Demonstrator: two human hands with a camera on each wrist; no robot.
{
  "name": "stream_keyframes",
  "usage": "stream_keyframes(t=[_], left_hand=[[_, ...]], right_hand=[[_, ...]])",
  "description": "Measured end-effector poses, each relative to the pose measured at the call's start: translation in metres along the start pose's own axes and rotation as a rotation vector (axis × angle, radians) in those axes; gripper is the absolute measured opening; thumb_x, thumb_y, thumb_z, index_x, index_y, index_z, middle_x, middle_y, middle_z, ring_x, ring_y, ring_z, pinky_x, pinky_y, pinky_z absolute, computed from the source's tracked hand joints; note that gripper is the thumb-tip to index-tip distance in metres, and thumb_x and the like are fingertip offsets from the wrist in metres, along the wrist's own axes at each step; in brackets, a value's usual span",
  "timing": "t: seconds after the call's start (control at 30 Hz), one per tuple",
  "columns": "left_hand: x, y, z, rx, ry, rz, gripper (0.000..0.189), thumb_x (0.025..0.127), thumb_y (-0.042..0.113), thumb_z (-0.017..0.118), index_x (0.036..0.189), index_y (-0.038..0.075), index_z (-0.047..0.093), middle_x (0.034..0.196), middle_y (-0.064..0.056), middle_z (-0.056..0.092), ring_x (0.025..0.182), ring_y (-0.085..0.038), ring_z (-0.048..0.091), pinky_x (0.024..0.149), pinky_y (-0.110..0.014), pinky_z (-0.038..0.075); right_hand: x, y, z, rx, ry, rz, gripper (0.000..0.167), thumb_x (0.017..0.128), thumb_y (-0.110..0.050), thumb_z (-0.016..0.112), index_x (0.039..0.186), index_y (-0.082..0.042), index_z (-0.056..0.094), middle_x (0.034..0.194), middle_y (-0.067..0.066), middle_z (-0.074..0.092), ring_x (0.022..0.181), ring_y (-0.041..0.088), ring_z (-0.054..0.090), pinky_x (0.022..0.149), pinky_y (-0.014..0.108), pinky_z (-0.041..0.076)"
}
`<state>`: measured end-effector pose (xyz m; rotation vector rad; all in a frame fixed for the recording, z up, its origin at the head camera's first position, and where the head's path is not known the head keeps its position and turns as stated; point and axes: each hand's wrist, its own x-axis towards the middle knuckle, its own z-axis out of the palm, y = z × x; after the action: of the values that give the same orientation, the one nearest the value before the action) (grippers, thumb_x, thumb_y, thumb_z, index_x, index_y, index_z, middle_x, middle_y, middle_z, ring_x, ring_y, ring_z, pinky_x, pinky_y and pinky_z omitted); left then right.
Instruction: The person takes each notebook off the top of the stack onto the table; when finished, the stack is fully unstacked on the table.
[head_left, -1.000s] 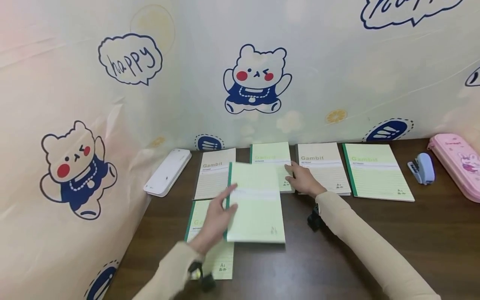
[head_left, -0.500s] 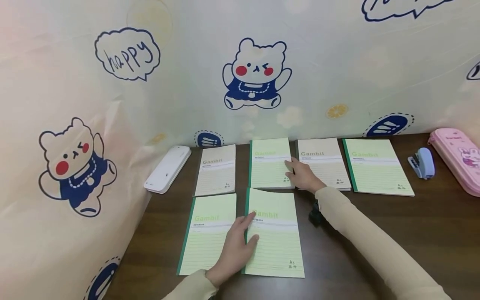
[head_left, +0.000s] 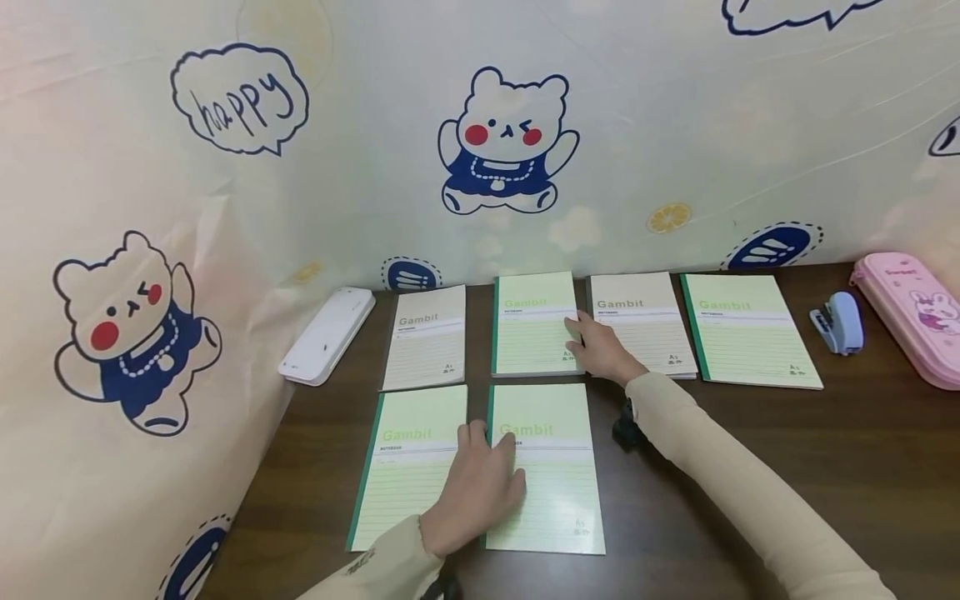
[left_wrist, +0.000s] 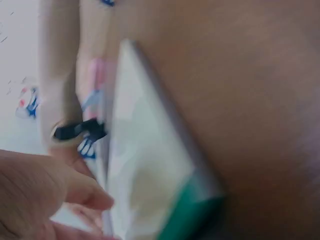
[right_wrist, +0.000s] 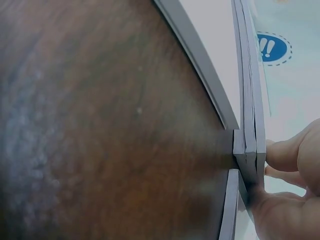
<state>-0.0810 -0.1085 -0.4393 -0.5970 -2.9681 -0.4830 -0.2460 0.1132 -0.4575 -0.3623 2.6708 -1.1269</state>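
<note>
My left hand (head_left: 476,492) lies over the green-spined left edge of the front right notebook (head_left: 555,500), with its index finger and thumb over the pale green cover. In the left wrist view, blurred, the fingers (left_wrist: 92,192) are close to that notebook's cover (left_wrist: 145,150). A matching notebook (head_left: 405,500) lies just left of it, partly behind the hand. My right hand (head_left: 603,346) rests its fingertips on the right edge of a stack of green notebooks (head_left: 528,333) in the back row. Stacked page edges show in the right wrist view beside the fingers (right_wrist: 285,155).
Beige-covered notebooks flank the stack, one on the left (head_left: 427,350) and one on the right (head_left: 645,325). Farther right are another green notebook (head_left: 750,333), a blue stapler (head_left: 843,323) and a pink pencil case (head_left: 907,317). A white case (head_left: 326,337) stands at the back left.
My left hand has brought a green notebook from the stack toward me and laid it in the front row, right of the other. The right hand has stayed at the stack's edge.
</note>
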Motion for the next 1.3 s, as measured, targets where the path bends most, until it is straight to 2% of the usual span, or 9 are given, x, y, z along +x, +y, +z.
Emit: stream_keyframes(t=[0.1,0.27,0.37,0.47,0.57,0.67,0.93,1.17,1.3], left_hand=[[0.026,-0.009,-0.012,-0.095,0.009,-0.016,0.043,0.085,0.019,0.067,0.126,0.007,0.062,0.134,-0.028,0.045,0.117,-0.038,0.043,0.089,-0.041,0.048],[0.105,-0.035,-0.026,-0.373,-0.002,-0.155,0.060,0.091,0.025,0.064,0.146,0.014,0.042,0.153,-0.023,0.027,0.137,-0.039,0.036,0.107,-0.055,0.039],[0.147,-0.053,-0.018,-0.411,-0.032,-0.268,0.067,0.092,0.028,0.063,0.150,0.011,0.034,0.155,-0.023,0.026,0.141,-0.038,0.033,0.111,-0.053,0.035],[0.170,-0.068,0.000,-0.420,-0.093,-0.335,0.073,0.091,0.028,0.063,0.152,0.008,0.029,0.158,-0.021,0.022,0.146,-0.036,0.025,0.116,-0.049,0.030],[0.177,-0.076,0.016,-0.436,-0.132,-0.366,0.074,0.091,0.027,0.062,0.153,0.007,0.026,0.161,-0.018,0.018,0.148,-0.034,0.021,0.118,-0.047,0.027],[0.181,-0.075,0.022,-0.436,-0.123,-0.348,0.072,0.092,0.024,0.059,0.153,0.006,0.025,0.162,-0.017,0.015,0.148,-0.034,0.021,0.118,-0.048,0.027],[0.182,-0.072,0.016,-0.458,-0.158,-0.354,0.070,0.095,0.026,0.058,0.154,0.009,0.023,0.163,-0.015,0.010,0.149,-0.033,0.017,0.119,-0.047,0.024],[0.184,-0.076,0.016,-0.480,-0.149,-0.351,0.071,0.094,0.027,0.059,0.154,0.009,0.025,0.163,-0.015,0.011,0.149,-0.034,0.018,0.119,-0.048,0.024],[0.185,-0.081,0.018,-0.526,-0.154,-0.356,0.069,0.095,0.025,0.058,0.154,0.012,0.026,0.163,-0.012,0.012,0.149,-0.032,0.017,0.119,-0.048,0.025]], right_hand=[[0.000,-0.001,0.000,-0.010,0.008,-0.005,0.053,0.101,-0.009,0.046,0.149,0.003,0.029,0.159,0.027,0.010,0.146,0.043,0.019,0.113,0.052,0.033],[0.001,-0.001,0.002,-0.025,0.031,-0.011,0.052,0.100,-0.008,0.047,0.148,0.004,0.031,0.159,0.027,0.015,0.145,0.043,0.022,0.114,0.055,0.029],[0.001,0.001,0.005,-0.019,0.034,-0.010,0.052,0.100,-0.009,0.048,0.148,0.003,0.032,0.159,0.026,0.016,0.144,0.042,0.024,0.114,0.054,0.030],[0.001,0.001,0.008,-0.013,0.038,-0.016,0.052,0.099,-0.008,0.049,0.147,0.004,0.033,0.158,0.027,0.018,0.143,0.043,0.026,0.113,0.054,0.031],[0.000,-0.001,0.011,-0.014,0.037,-0.017,0.052,0.099,-0.006,0.049,0.147,0.005,0.033,0.157,0.028,0.018,0.144,0.043,0.025,0.114,0.054,0.030],[0.001,-0.004,0.010,-0.019,0.045,-0.009,0.052,0.099,-0.005,0.049,0.146,0.006,0.033,0.157,0.028,0.018,0.144,0.043,0.025,0.114,0.053,0.030],[0.004,-0.007,0.005,-0.023,0.035,-0.009,0.052,0.098,-0.005,0.048,0.146,0.008,0.033,0.157,0.028,0.020,0.144,0.043,0.025,0.115,0.053,0.028],[0.019,-0.009,0.004,-0.106,0.077,0.009,0.068,0.094,-0.025,0.064,0.143,0.011,0.036,0.147,0.030,0.039,0.137,0.043,0.037,0.111,0.052,0.035],[0.023,-0.012,0.002,-0.104,0.084,0.054,0.074,0.090,-0.024,0.070,0.144,0.011,0.034,0.148,0.028,0.039,0.137,0.042,0.038,0.111,0.050,0.037]])
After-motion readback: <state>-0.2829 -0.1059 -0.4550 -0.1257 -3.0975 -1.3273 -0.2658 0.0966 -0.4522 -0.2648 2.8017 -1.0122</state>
